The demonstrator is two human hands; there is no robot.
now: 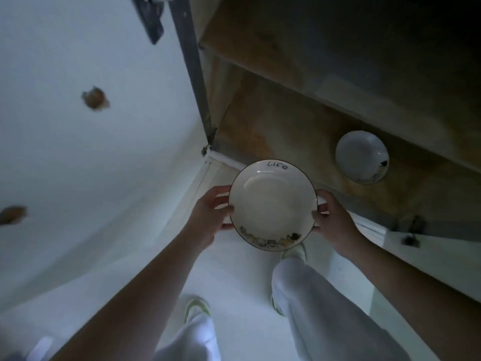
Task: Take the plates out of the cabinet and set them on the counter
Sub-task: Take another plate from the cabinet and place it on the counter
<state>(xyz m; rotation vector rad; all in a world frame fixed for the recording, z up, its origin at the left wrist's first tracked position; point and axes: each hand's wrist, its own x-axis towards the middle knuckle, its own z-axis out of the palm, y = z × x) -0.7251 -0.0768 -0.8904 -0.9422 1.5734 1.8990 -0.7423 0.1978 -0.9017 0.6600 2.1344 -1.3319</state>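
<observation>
The round white ceramic plate with a dark rim and the word "Life" [272, 204] is held level in front of the open wooden cabinet [286, 121], clear of its shelf. The left hand [208, 217] grips the plate's left edge and the right hand [334, 220] its right edge; the fingers [321, 208] curl over the rim. A second white plate [361, 157] lies on the shelf, beyond and to the right, nearer the right hand. No bench is visible.

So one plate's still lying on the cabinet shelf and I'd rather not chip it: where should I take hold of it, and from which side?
Probably by the rim nearest the cabinet opening. The plate on the shelf lies flat, face up, with bare wood around it, so come in from the front, slide fingers under that near edge with the thumb on top, then lift. Both hands now hold the "Life" plate, so one must be free first.
</observation>
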